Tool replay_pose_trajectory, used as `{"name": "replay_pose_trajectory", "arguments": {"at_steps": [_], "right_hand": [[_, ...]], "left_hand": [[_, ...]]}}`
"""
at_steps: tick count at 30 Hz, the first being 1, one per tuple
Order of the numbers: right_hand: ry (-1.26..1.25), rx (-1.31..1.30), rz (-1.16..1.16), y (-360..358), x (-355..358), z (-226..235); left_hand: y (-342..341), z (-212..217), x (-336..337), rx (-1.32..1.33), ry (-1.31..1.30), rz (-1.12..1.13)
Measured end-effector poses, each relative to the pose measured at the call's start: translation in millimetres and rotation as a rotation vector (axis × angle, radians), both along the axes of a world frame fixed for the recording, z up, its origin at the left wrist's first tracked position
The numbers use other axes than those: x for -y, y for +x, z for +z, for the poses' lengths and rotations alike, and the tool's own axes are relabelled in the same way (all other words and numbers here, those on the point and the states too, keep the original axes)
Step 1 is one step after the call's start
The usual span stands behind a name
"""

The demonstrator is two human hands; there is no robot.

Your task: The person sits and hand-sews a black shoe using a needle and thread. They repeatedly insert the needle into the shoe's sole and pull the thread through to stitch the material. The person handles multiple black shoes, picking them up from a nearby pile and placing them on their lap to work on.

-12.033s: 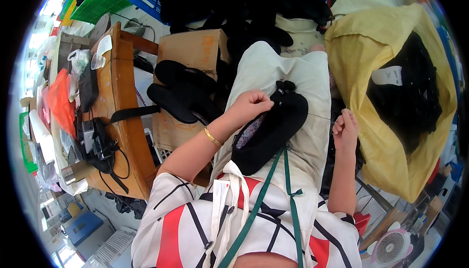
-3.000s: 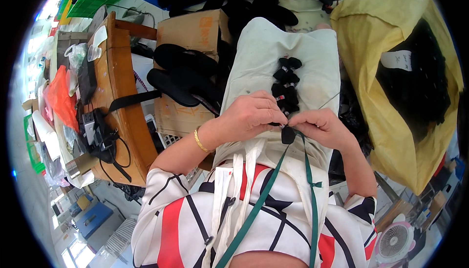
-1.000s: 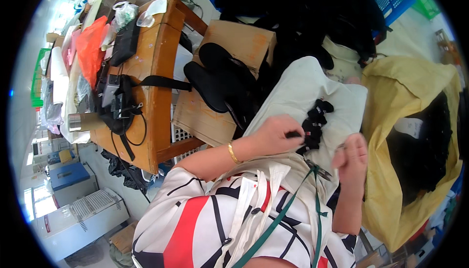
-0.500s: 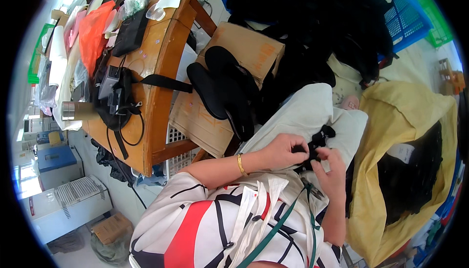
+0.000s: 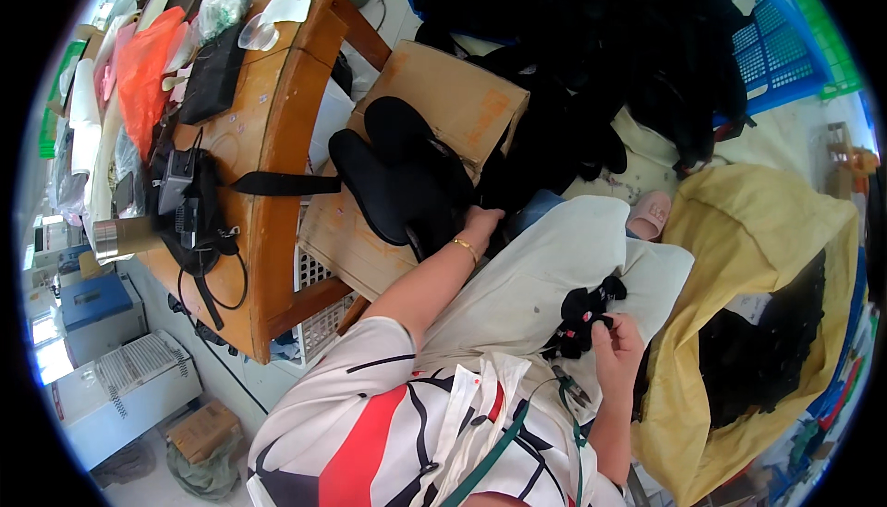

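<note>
on our lap, at about five o'clock in the view, lies a cluster of small black pieces (image 5: 584, 315) resting on the cream apron (image 5: 536, 276) that covers our legs. our right hand (image 5: 617, 352) sits just below it, at six o'clock from the cluster, with its grip closed on the lowest black piece between thumb and fingers.

our left hand (image 5: 479, 224) reaches out to eleven o'clock from the cluster, well apart from it, fingers curled down onto the edge of a stack of black shoe soles (image 5: 399, 176); we cannot tell whether that grip has closed on a sole or only touches it. a gold bangle (image 5: 464, 247) circles that wrist.

the soles lie on a brown cardboard box (image 5: 434, 128). at nine o'clock from the box stands a wooden tabletop (image 5: 277, 137) carrying a black strapped device (image 5: 189, 207) and an orange bag (image 5: 143, 68). at three o'clock from our lap sits a yellow sack (image 5: 739, 248) with dark items inside. a heap of black material (image 5: 591, 36) fills twelve o'clock, beside blue crates (image 5: 776, 45).
</note>
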State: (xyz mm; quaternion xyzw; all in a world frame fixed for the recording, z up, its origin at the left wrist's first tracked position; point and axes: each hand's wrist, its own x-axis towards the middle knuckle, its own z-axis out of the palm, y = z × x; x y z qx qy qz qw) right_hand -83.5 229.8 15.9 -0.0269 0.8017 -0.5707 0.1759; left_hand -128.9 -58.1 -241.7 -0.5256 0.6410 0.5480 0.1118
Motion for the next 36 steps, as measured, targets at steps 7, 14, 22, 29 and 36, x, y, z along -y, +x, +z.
{"name": "replay_pose_trajectory", "arguments": {"at_steps": [7,14,22,29,36], "right_hand": [[0.022,0.123,-0.099,7,-9,-8],[-0.074,0.254,-0.163,-8,5,-9],[-0.043,0.134,-0.038,-19,17,-10],[-0.046,0.092,-0.033,-18,12,-9],[-0.069,0.138,-0.070,-10,4,-13]], "left_hand": [[-19,-37,-2,0.380,-0.143,-0.023],[-3,-15,-28,-0.027,-0.532,-0.297],[-27,127,3,-0.750,-0.590,-0.243],[-80,132,135,-0.714,-0.123,0.513],[-71,117,157,-0.638,-0.566,0.372]]}}
